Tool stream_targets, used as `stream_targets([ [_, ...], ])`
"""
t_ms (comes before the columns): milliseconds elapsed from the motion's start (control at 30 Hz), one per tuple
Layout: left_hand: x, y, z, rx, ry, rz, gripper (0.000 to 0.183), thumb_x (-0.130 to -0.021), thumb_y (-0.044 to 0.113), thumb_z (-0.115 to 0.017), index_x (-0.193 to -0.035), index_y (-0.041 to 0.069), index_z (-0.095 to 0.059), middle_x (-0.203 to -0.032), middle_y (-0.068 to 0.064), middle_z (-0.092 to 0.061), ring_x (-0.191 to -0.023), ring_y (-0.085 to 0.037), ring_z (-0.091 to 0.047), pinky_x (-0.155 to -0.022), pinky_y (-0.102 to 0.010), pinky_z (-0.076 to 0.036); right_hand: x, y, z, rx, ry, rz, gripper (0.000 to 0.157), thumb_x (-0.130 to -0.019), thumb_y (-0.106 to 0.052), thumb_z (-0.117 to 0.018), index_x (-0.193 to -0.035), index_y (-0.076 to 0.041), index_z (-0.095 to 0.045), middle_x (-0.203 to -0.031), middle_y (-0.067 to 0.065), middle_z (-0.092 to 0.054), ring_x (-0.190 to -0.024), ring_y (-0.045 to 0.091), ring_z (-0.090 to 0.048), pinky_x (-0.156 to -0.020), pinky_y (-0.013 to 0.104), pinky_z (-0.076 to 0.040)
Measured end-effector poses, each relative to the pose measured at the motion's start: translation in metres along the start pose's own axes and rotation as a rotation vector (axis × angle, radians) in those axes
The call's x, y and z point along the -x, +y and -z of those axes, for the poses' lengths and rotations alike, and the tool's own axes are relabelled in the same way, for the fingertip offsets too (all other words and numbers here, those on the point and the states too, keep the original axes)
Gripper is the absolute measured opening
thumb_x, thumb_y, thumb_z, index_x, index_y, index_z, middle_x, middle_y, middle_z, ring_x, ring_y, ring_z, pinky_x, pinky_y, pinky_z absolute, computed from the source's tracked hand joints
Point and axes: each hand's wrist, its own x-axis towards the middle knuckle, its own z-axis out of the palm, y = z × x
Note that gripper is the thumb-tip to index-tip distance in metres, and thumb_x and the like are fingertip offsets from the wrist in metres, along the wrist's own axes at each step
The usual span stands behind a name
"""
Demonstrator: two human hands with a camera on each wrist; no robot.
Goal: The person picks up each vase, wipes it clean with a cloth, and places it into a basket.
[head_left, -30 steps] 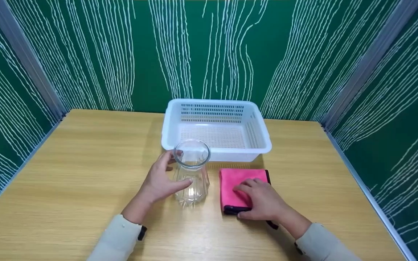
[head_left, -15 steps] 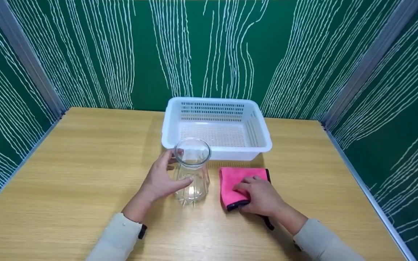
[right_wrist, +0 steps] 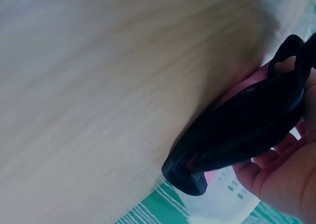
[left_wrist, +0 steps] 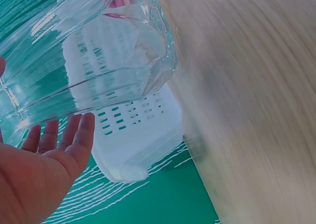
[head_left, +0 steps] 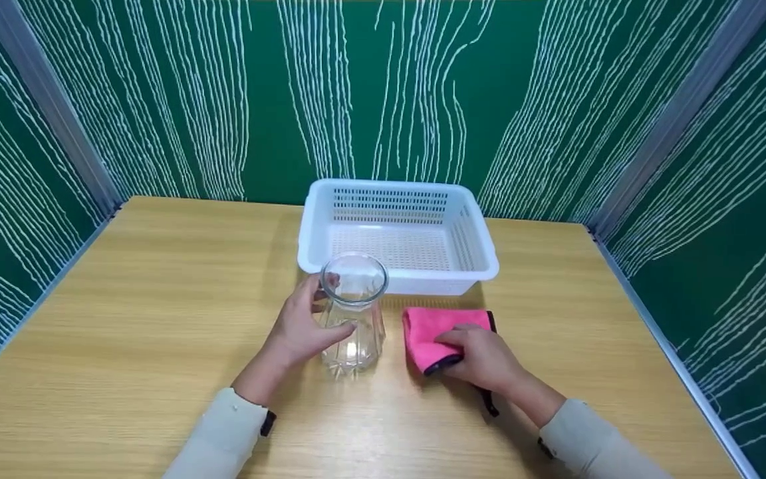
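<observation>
A clear, ribbed glass vase (head_left: 364,346) stands upright on the wooden table, its round mouth toward the head camera. My left hand (head_left: 298,329) holds it from the left, thumb in front and fingers around the far side; those fingers (left_wrist: 81,135) lie along the glass in the left wrist view. To the right is a folded pink cloth (head_left: 431,326) with black edging. My right hand (head_left: 486,359) pinches its near edge, which is bent up off the table. A black loop (right_wrist: 286,53) of the cloth hangs by the right thumb.
A white perforated plastic basket (head_left: 439,283) stands behind the vase and cloth, and the vase's mouth overlaps its front rim in the head view. Green panels (head_left: 496,80) with white wavy lines enclose the table (head_left: 157,299) at the back and sides.
My right hand has gathered the cloth's near edge and lifted it, moving slightly away from me, so the cloth looks shorter and more bunched. The left hand and vase have hardly moved.
</observation>
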Motion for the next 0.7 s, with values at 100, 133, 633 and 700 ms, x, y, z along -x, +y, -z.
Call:
stream_targets([
  [100, -0.001, 0.0, 0.0, -0.007, -0.006, 0.021, 0.08, -0.069, 0.028, -0.086, -0.136, 0.032, -0.043, -0.128, 0.013, -0.053, -0.121, -0.017, -0.053, -0.099, -0.036, -0.051, -0.001, 0.003, 0.005, -0.134, 0.029, -0.063, 0.034, -0.067, -0.017, -0.085, -0.099, -0.019, -0.073, -0.09, -0.01, -0.069, -0.081, 0.007, -0.056, -0.072, 0.024, -0.051],
  [133, -0.001, 0.0, 0.0, -0.009, -0.006, 0.028, 0.08, -0.069, 0.028, -0.086, -0.136, 0.033, -0.043, -0.128, 0.013, -0.053, -0.12, -0.017, -0.053, -0.099, -0.035, -0.051, -0.002, 0.004, 0.006, -0.183, 0.044, -0.079, 0.033, -0.067, -0.015, -0.084, -0.098, -0.019, -0.073, -0.091, -0.009, -0.069, -0.081, 0.007, -0.056, -0.072, 0.023, -0.05],
  [633, 0.0, 0.006, -0.004, -0.008, -0.079, 0.041, 0.078, -0.069, 0.036, -0.086, -0.134, 0.036, -0.043, -0.128, 0.015, -0.052, -0.116, -0.014, -0.053, -0.098, -0.035, -0.053, -0.013, -0.022, 0.023, -0.836, 0.339, -0.302, 0.024, -0.076, 0.004, -0.073, -0.099, -0.003, -0.073, -0.086, 0.007, -0.072, -0.075, 0.011, -0.061, -0.069, 0.022, -0.056],
  [700, 0.0, 0.007, -0.005, -0.005, -0.086, 0.041, 0.078, -0.069, 0.037, -0.086, -0.134, 0.036, -0.043, -0.128, 0.015, -0.052, -0.116, -0.014, -0.053, -0.098, -0.035, -0.053, -0.013, -0.028, 0.023, -0.889, 0.354, -0.328, 0.02, -0.077, 0.004, -0.072, -0.096, 0.0, -0.072, -0.083, 0.004, -0.07, -0.074, 0.011, -0.061, -0.067, 0.023, -0.056],
])
